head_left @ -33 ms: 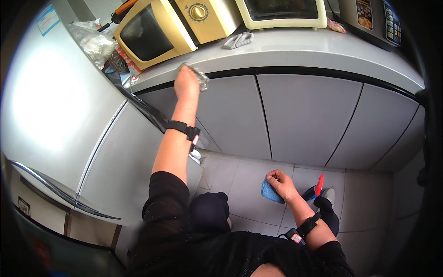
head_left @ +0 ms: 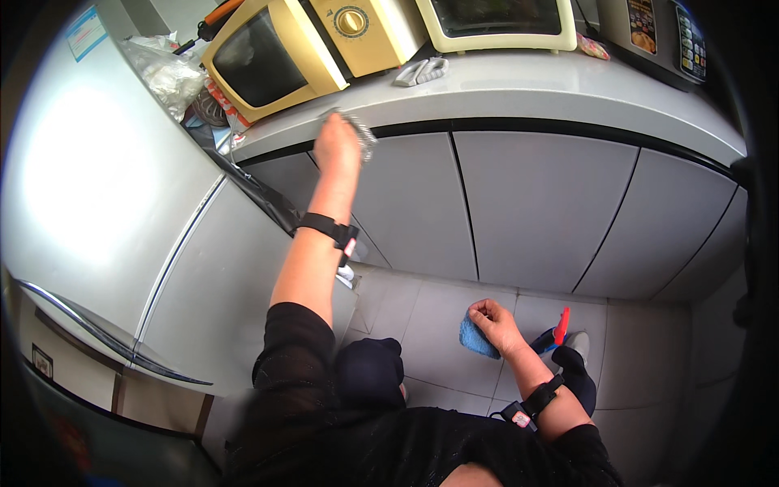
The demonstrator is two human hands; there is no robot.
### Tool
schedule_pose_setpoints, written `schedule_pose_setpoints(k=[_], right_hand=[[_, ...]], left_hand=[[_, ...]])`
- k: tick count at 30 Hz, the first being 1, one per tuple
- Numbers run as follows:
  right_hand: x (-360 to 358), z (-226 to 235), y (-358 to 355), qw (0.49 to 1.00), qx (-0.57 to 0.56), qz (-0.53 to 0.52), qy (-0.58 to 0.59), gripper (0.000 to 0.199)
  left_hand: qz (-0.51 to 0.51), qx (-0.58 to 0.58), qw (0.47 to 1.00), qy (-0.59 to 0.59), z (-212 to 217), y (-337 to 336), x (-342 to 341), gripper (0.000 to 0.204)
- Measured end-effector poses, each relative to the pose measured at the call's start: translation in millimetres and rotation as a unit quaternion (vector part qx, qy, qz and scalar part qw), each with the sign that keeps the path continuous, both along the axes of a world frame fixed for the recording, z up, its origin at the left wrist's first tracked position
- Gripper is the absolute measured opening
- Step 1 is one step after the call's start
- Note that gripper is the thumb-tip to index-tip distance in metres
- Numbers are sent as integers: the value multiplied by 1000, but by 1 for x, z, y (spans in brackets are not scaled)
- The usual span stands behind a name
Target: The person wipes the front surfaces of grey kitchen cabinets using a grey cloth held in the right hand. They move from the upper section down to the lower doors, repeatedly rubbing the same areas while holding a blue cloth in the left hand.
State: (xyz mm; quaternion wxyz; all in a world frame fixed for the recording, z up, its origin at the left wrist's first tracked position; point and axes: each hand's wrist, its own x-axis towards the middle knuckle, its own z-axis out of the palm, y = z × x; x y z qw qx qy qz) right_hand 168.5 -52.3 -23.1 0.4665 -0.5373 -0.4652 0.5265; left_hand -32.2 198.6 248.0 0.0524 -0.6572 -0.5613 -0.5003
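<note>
My left hand (head_left: 337, 148), slightly smeared by motion, is closed on a grey woven-looking cloth (head_left: 364, 136). It reaches out at the front edge of the grey-white counter (head_left: 519, 89), below the yellow microwave oven (head_left: 329, 69). Whether the cloth touches the counter edge I cannot tell. Lower down over the floor, my right hand (head_left: 497, 323) pinches a fuzzy blue cloth (head_left: 477, 337) between thumb and fingers. The blue cloth hangs to the left of that hand, apart from the cabinet fronts (head_left: 535, 203).
A second oven (head_left: 499, 20) and a folded grey cloth (head_left: 422, 71) are on the counter. Plastic bags (head_left: 166, 77) crowd the corner by the tall fridge (head_left: 89, 162). A red-and-blue object (head_left: 561, 325) is near my right foot on the tiled floor (head_left: 454, 377).
My left hand has moved a little to the right along the counter edge with the grey cloth. My right hand and the blue cloth have stayed still.
</note>
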Motion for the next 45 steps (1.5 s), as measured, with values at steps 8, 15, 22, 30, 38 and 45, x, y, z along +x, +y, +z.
schedule_pose_setpoints(k=[8, 15, 22, 30, 38, 45], right_hand=[[1, -2, 2, 1000, 2, -2, 13, 26], [6, 3, -3, 1000, 12, -1, 6, 25], [3, 11, -3, 1000, 22, -8, -13, 25], [9, 11, -6, 999, 43, -18, -1, 26], [2, 12, -5, 999, 37, 0, -19, 27], [-14, 4, 5, 997, 38, 20, -70, 28]], left_hand=[[-17, 99, 985, 142, -30, -10, 48, 12], [55, 28, 992, 110, -19, -1, 10, 17], [-4, 83, 988, 133, -31, -14, 63, 14], [81, 6, 992, 93, -12, -5, 26, 19], [0, 150, 974, 172, -24, -26, 94, 11], [-76, 232, 937, 250, -25, -39, 128, 2]])
